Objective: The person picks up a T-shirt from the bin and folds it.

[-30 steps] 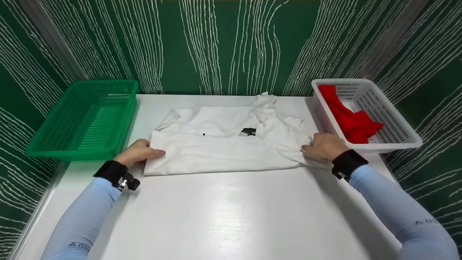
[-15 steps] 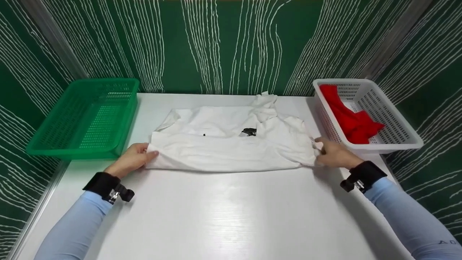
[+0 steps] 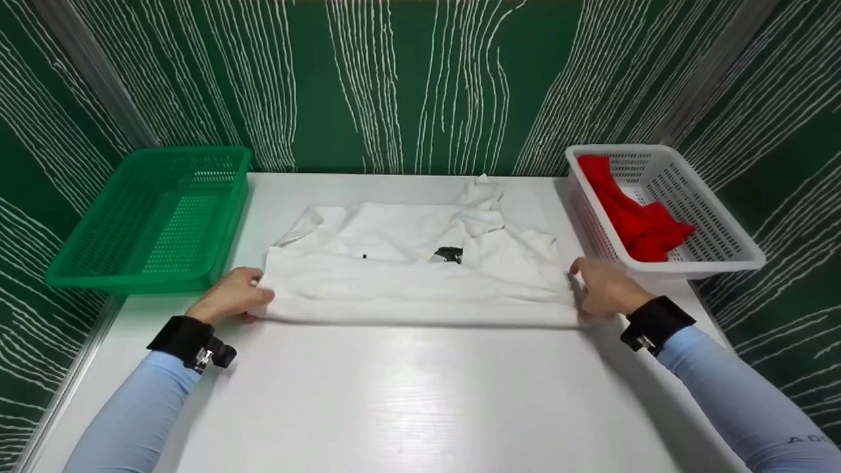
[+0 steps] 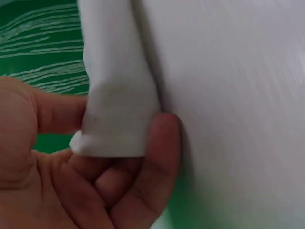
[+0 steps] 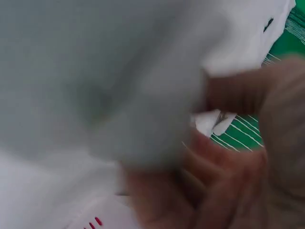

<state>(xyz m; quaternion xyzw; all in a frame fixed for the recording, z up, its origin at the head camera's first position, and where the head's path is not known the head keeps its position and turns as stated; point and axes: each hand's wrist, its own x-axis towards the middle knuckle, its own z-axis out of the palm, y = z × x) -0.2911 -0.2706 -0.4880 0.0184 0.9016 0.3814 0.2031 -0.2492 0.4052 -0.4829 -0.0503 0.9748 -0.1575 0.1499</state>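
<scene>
A white T-shirt (image 3: 394, 286) lies folded across the table, its near part turned over into a long band with a straight front edge. Part of a black print (image 3: 449, 254) shows behind that band. At the left end, my left hand (image 3: 230, 294) pinches the near corner; in the left wrist view the thumb and fingers (image 4: 164, 143) lie on either side of the folded cloth (image 4: 116, 114). My right hand (image 3: 608, 289) grips the right end. In the right wrist view the cloth (image 5: 147, 129) is blurred and covers some of the fingertips.
A green plastic basket (image 3: 148, 282) stands on the left, close to my left hand. On the right is a white basket (image 3: 696, 266) holding a red cloth (image 3: 647, 226). A green wall (image 3: 401, 85) with white lines closes off the table's (image 3: 420, 394) back.
Both hands have shifted outward along the shirt's near edge. The right end was bunched and is now drawn out, so the front edge runs straighter and a little nearer to me.
</scene>
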